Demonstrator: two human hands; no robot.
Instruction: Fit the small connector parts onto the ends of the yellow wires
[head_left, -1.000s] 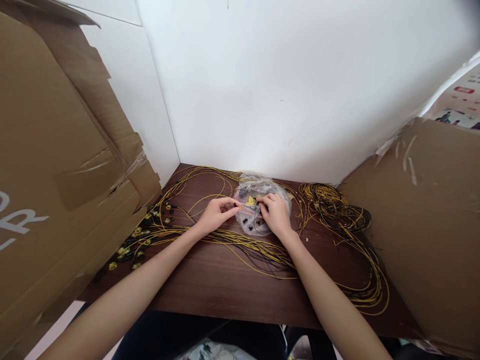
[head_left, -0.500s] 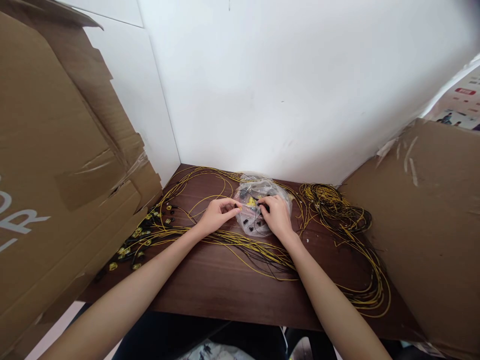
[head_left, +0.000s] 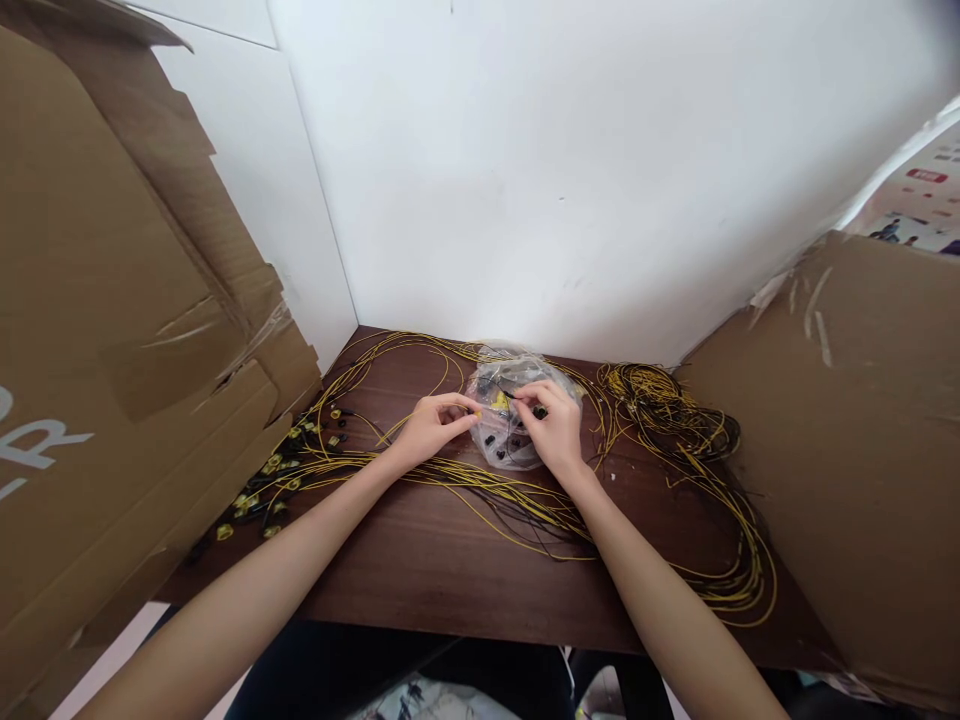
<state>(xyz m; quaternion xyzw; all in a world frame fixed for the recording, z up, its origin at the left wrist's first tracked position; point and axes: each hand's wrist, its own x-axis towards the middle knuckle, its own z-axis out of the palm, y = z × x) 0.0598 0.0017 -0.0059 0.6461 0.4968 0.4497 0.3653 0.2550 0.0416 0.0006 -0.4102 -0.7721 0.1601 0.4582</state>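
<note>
My left hand (head_left: pixel 436 424) is closed in a pinch, with a small yellow piece (head_left: pixel 478 414) at its fingertips, too small to tell its kind. My right hand (head_left: pixel 553 425) pinches a thin black wire (head_left: pixel 508 394) between thumb and forefinger. Both hands hover over a clear plastic bag (head_left: pixel 491 370) near the back of the table. Small black parts (head_left: pixel 501 454) and some yellow pieces (head_left: pixel 499 400) lie in or on the bag. A bundle of yellow and black wires (head_left: pixel 510 492) crosses the table below the hands, partly under both forearms.
Several yellow-and-black connectors (head_left: pixel 274 465) sit at the left wire ends. A tangled wire coil (head_left: pixel 660 405) lies at the right. Cardboard (head_left: pixel 150 330) stands on the left and a cardboard box (head_left: pixel 840 420) on the right. Behind the brown table (head_left: pixel 420 590) rises a white wall (head_left: pixel 510 200).
My right hand's fingertips have shifted slightly up and left, and the black wire end now shows between them. My left hand stays nearly still, still pinching.
</note>
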